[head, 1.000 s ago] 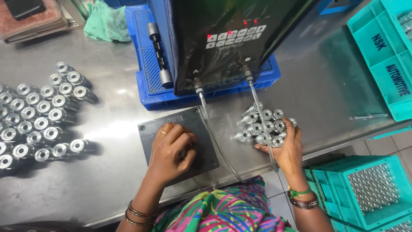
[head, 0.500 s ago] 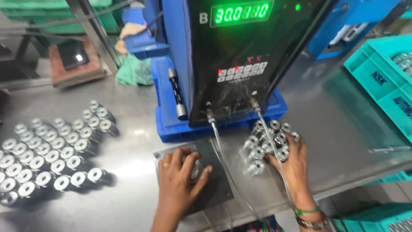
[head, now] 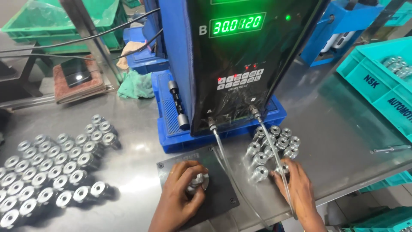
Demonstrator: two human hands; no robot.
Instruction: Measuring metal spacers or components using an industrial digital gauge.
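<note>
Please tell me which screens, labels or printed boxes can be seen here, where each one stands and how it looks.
Display: upper front of the black machine, rectangular, glowing green digits.
Button panel: below the display, small pale keys, red lights.
Teal crate: right on the table, dark lettering on its wall.
Phone: far left, dark glossy screen.

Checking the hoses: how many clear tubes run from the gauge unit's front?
2: left tube drops from the left port past the black plate; right tube crosses the parts by the right hand.

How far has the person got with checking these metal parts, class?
Apparently done: the large batch of parts laid out at left. In hand: the left hand holds one part on the dark plate. Left: the small cluster under the right hand.
</note>
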